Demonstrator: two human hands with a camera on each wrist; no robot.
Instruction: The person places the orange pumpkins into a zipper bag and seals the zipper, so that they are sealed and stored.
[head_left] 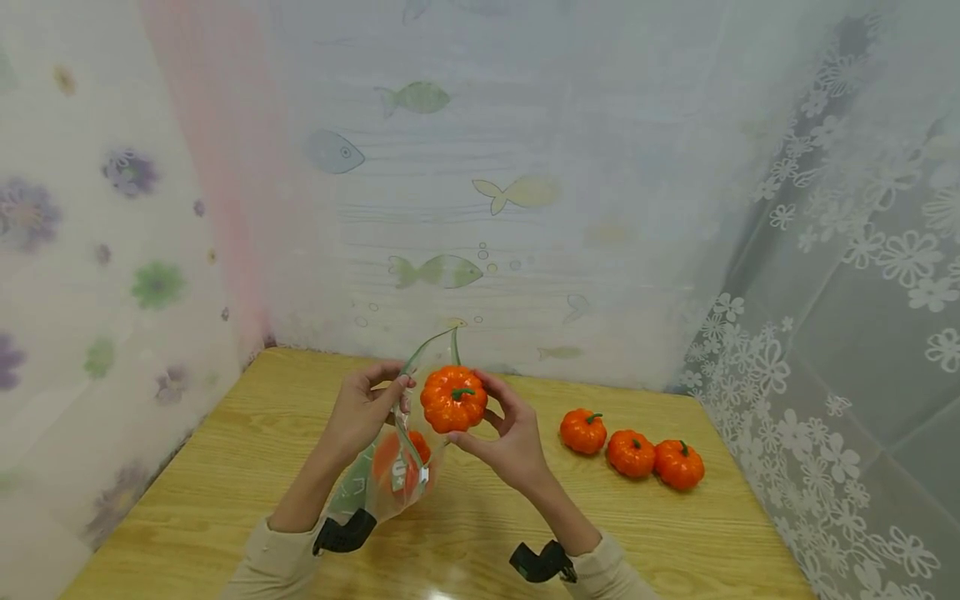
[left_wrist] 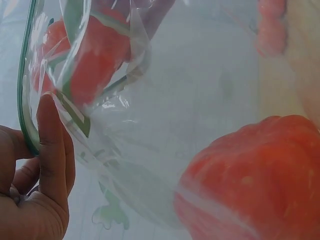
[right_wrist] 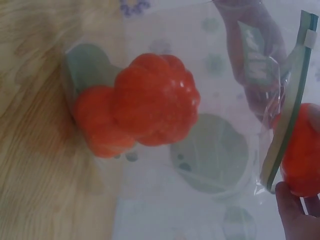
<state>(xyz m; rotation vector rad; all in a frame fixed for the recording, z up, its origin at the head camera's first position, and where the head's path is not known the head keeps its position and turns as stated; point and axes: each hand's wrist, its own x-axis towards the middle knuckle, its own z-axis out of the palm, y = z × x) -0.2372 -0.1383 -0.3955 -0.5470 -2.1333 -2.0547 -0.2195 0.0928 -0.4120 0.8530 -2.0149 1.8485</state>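
Observation:
My left hand (head_left: pixel 366 412) pinches the edge of a clear zip bag (head_left: pixel 352 487) with green print and a green seal strip, holding its mouth open above the table. With my right hand (head_left: pixel 513 437) I grip a small orange toy pumpkin (head_left: pixel 452 402) with a green stem, between thumb and fingers, at the bag's mouth. Inside the bag, the right wrist view shows two pumpkins: one nearer (right_wrist: pixel 156 100) and one partly behind it (right_wrist: pixel 100 125). A white slider (right_wrist: pixel 311 39) sits at one end of the seal. The left wrist view shows the held pumpkin through plastic.
Three more orange pumpkins lie on the right of the wooden table (head_left: pixel 225 467): one at the left (head_left: pixel 582 431), one in the middle (head_left: pixel 631 454) and one at the right (head_left: pixel 679 464). Printed curtains (head_left: pixel 510 150) hang behind and on both sides.

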